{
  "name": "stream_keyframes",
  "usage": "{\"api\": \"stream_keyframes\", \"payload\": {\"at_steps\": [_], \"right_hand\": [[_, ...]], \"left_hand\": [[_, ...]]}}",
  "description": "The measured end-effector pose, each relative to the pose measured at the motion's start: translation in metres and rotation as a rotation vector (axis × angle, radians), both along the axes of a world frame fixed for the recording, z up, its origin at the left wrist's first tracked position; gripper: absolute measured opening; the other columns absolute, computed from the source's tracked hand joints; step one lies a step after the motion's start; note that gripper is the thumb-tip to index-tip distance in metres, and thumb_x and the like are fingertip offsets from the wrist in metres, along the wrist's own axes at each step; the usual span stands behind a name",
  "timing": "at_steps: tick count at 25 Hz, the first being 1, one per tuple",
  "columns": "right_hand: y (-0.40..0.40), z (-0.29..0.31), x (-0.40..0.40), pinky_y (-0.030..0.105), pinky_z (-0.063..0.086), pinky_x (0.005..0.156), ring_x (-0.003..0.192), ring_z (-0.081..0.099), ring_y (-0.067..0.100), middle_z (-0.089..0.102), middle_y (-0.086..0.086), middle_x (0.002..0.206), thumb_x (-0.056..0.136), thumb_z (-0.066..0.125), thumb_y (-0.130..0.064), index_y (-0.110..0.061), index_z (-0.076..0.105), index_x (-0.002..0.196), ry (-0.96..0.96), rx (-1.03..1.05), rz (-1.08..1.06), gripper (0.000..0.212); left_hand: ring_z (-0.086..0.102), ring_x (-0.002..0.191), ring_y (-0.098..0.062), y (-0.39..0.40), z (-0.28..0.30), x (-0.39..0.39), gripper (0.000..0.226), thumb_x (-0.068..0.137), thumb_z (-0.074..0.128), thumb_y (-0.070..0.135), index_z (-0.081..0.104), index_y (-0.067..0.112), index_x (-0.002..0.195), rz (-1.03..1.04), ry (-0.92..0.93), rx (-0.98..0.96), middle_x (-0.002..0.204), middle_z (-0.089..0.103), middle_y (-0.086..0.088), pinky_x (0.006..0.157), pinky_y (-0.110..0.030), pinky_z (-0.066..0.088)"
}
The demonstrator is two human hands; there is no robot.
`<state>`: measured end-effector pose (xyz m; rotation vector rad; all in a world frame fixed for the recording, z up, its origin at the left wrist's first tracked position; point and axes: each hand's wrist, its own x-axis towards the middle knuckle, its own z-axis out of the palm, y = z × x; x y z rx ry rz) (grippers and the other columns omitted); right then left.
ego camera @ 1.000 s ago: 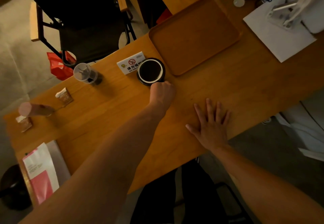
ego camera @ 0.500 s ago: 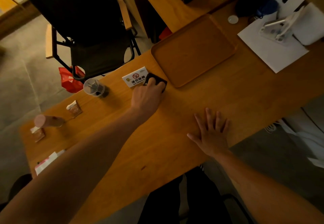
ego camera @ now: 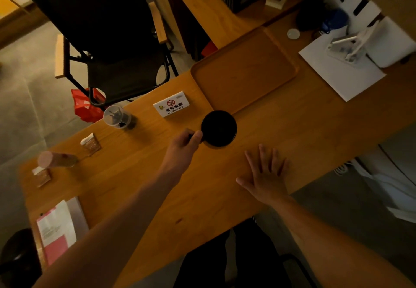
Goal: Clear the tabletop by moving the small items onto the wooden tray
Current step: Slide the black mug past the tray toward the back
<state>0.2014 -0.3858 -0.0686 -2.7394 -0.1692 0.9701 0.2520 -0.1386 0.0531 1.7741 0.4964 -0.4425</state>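
My left hand (ego camera: 184, 145) grips the left edge of a round black dish (ego camera: 219, 128), which hangs just off the wooden tray's near corner. The wooden tray (ego camera: 243, 71) lies bare at the table's far side. My right hand (ego camera: 266, 175) rests flat on the table with fingers spread, holding nothing. A white no-smoking sign (ego camera: 172, 104) stands left of the dish. Further left are a clear plastic cup (ego camera: 117, 116), two small packets (ego camera: 91, 144) (ego camera: 41, 175) and a pink-capped tube (ego camera: 56, 159) lying on its side.
A black folding chair (ego camera: 108, 39) stands beyond the table's far edge, with a red bag (ego camera: 84, 105) under it. White paper (ego camera: 342, 71) with a white stand lies right of the tray. A pink and white leaflet (ego camera: 56, 231) sits at the near left corner.
My left hand closed on the black dish, took it up off the table and shifted it right toward the tray's corner. My right hand stayed flat on the table.
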Motion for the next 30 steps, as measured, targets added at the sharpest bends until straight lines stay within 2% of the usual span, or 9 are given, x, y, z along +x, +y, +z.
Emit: {"api": "stream_keyframes", "payload": {"at_steps": [2,6,10,14,17,21,26,30], "right_hand": [[-0.001,0.000,0.001,0.062,-0.029,0.103,0.133,-0.044,0.032,-0.051,-0.004,0.145,0.068,0.006,-0.095,-0.049,-0.034,0.139,0.006,-0.007,0.012,0.094],[-0.001,0.000,0.000,0.058,-0.034,0.099,0.135,-0.042,0.032,-0.051,-0.005,0.145,0.066,0.010,-0.096,-0.050,-0.032,0.140,-0.009,-0.020,0.015,0.097],[0.000,0.001,-0.002,0.058,-0.033,0.101,0.133,-0.044,0.030,-0.044,-0.003,0.150,0.066,0.009,-0.096,-0.050,-0.029,0.142,-0.037,-0.048,0.010,0.097],[0.002,0.000,-0.003,0.059,-0.031,0.102,0.137,-0.039,0.032,-0.038,-0.001,0.154,0.067,0.010,-0.096,-0.049,-0.026,0.144,-0.060,-0.062,0.008,0.097],[0.002,-0.001,-0.004,0.058,-0.031,0.103,0.138,-0.038,0.030,-0.037,-0.003,0.154,0.068,0.011,-0.096,-0.049,-0.023,0.145,-0.076,-0.066,-0.005,0.097],[0.003,-0.003,-0.004,0.057,-0.031,0.103,0.137,-0.039,0.029,-0.042,-0.005,0.151,0.067,0.011,-0.097,-0.049,-0.022,0.146,-0.084,-0.093,-0.009,0.098],[0.002,-0.004,-0.003,0.056,-0.032,0.103,0.136,-0.042,0.027,-0.045,-0.007,0.150,0.067,0.012,-0.097,-0.050,-0.023,0.145,-0.075,-0.079,-0.019,0.098],[0.005,-0.001,-0.005,0.061,-0.023,0.108,0.140,-0.036,0.030,-0.040,-0.006,0.153,0.067,0.013,-0.096,-0.050,-0.024,0.144,-0.091,-0.090,-0.034,0.097]], "left_hand": [[0.059,0.104,-0.032,-0.005,-0.008,-0.008,0.028,0.093,0.056,0.046,0.066,0.020,0.093,0.054,0.011,-0.062,0.109,0.062,-0.021,0.096,-0.054,0.046],[0.059,0.106,-0.036,-0.007,-0.024,-0.020,0.029,0.087,0.058,0.053,0.068,0.025,0.087,0.115,0.011,-0.090,0.109,0.062,-0.023,0.096,-0.055,0.045],[0.059,0.106,-0.033,-0.005,-0.034,-0.024,0.033,0.090,0.056,0.050,0.066,0.020,0.096,0.101,0.048,-0.073,0.109,0.064,-0.017,0.095,-0.054,0.049],[0.060,0.105,-0.035,-0.005,-0.041,-0.024,0.034,0.094,0.055,0.044,0.064,0.012,0.100,0.100,0.056,-0.047,0.109,0.065,-0.018,0.093,-0.056,0.049],[0.061,0.104,-0.034,-0.005,-0.043,-0.023,0.034,0.094,0.056,0.043,0.063,0.011,0.101,0.097,0.055,-0.046,0.108,0.065,-0.019,0.091,-0.056,0.049],[0.059,0.105,-0.041,-0.004,-0.049,-0.023,0.033,0.093,0.058,0.043,0.063,0.011,0.096,0.105,0.066,-0.050,0.108,0.063,-0.024,0.092,-0.060,0.048],[0.057,0.092,-0.040,-0.001,-0.054,-0.025,0.032,0.094,0.057,0.044,0.062,0.013,0.095,0.077,0.062,-0.051,0.102,0.060,-0.025,0.078,-0.054,0.048],[0.054,0.079,-0.028,0.001,-0.057,-0.025,0.034,0.093,0.055,0.049,0.063,0.016,0.096,0.061,0.076,-0.040,0.092,0.059,-0.016,0.070,-0.048,0.045]]}}
